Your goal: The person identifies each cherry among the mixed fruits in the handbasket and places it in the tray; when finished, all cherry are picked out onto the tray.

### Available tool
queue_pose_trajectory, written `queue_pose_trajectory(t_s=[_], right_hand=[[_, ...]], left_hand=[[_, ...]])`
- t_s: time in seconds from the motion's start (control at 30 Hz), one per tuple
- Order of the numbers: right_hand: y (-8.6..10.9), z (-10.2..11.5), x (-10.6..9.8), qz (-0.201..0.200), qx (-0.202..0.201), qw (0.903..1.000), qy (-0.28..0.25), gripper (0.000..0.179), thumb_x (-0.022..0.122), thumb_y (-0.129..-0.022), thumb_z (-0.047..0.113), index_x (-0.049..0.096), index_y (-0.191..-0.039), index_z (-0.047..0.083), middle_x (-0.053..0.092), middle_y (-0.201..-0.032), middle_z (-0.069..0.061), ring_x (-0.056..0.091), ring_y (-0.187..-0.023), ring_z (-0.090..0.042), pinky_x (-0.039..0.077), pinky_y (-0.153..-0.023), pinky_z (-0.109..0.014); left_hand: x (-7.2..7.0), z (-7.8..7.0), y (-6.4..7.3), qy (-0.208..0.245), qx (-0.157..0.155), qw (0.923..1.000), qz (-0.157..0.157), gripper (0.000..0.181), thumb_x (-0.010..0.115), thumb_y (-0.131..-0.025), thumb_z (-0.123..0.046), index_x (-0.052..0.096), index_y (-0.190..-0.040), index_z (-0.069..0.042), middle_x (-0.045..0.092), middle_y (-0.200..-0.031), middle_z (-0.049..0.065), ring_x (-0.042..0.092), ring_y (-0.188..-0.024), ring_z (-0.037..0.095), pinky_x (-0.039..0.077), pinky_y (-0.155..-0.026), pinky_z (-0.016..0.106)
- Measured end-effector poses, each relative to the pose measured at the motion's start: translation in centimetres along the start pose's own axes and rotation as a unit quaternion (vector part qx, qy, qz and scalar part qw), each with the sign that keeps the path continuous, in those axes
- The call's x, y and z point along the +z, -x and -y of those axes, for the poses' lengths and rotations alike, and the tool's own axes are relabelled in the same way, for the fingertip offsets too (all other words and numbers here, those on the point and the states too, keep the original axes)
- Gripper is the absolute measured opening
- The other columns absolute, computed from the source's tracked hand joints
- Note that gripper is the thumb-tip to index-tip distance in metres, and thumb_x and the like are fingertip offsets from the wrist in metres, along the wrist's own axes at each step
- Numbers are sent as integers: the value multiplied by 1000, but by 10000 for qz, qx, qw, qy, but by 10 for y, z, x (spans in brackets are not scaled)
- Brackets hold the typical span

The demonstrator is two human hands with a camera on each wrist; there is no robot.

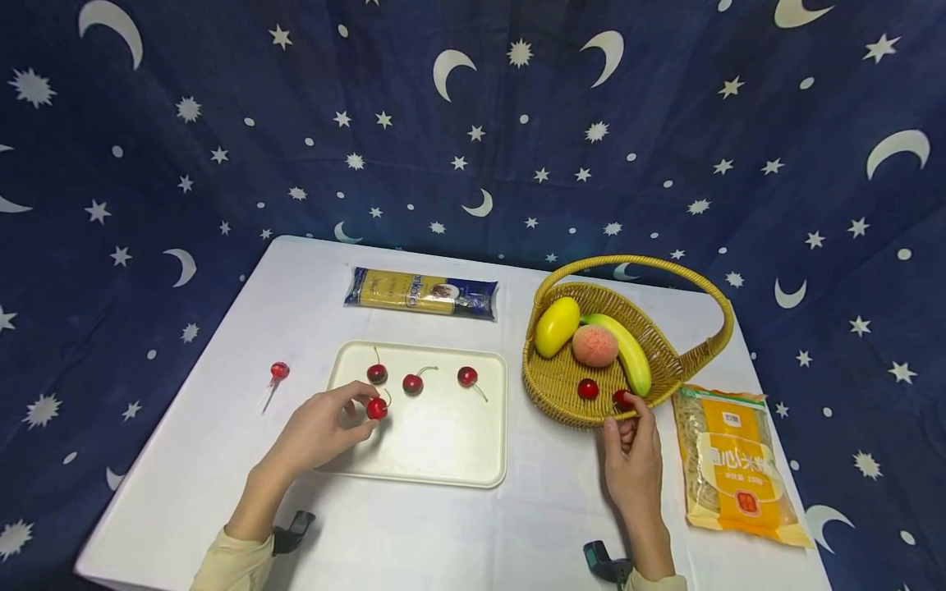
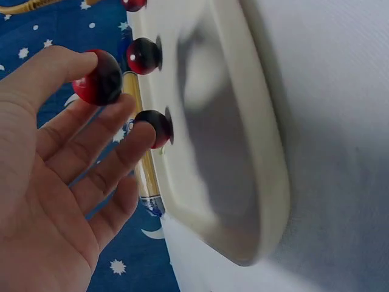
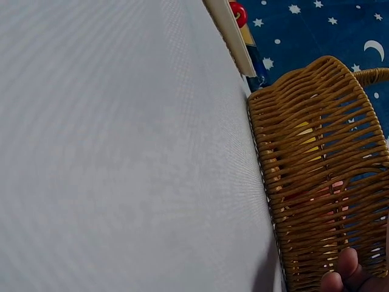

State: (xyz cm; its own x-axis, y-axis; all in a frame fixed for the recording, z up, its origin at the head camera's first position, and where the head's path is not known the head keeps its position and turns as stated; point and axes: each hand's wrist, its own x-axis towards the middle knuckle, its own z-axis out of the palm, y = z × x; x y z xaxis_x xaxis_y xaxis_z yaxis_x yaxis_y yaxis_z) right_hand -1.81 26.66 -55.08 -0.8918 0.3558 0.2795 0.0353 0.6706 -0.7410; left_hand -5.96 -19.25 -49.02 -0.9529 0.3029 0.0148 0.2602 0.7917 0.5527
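Observation:
My left hand pinches a red cherry between thumb and fingertip, over the left side of a cream tray. Close up in the left wrist view, the pinched cherry is glossy, red and dark. Three other stemmed cherries, one of them this cherry, lie on the tray. My right hand is at the front rim of a wicker basket. Its index finger reaches over the rim to a cherry, partly covering it, while the thumb stays outside. Another cherry lies nearby in the basket.
The basket also holds a yellow mango-like fruit, a peach and a banana. Right of it lies a noodle bag. A pasta pack lies behind the tray, and a red lollipop to its left.

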Motion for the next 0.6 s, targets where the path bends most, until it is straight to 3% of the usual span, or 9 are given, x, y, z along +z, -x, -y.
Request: queue_pose_trajectory(t_s=[0.17, 0.37, 0.6], right_hand=[[0, -1, 0, -10, -19, 10000, -34, 47, 62, -106, 14, 49, -151, 9, 52, -96, -6, 43, -83, -11, 32, -74, -15], [-1, -1, 0, -21, -23, 10000, -56, 47, 63, -106, 15, 49, -151, 9, 52, -95, -7, 43, -82, -14, 32, -74, -15], [-2, -2, 0, -29, -100, 9998, -142, 47, 64, -105, 13, 50, -150, 8, 51, -94, -7, 43, -82, -16, 32, -74, -15]], left_hand=[[5, 5, -4, -515, 128, 9985, -125, 32, 86, -84, -23, 75, -114, -18, 76, -89, -7, 61, -78, 12, 45, -79, 36], [11, 7, -7, -1141, 174, 9932, -154, 29, 89, -80, -24, 76, -105, -16, 73, -86, -6, 61, -80, 15, 46, -78, 41], [11, 6, -5, -1300, 234, 9910, -207, 34, 91, -77, -23, 75, -106, -15, 72, -88, -2, 60, -81, 15, 45, -74, 39]])
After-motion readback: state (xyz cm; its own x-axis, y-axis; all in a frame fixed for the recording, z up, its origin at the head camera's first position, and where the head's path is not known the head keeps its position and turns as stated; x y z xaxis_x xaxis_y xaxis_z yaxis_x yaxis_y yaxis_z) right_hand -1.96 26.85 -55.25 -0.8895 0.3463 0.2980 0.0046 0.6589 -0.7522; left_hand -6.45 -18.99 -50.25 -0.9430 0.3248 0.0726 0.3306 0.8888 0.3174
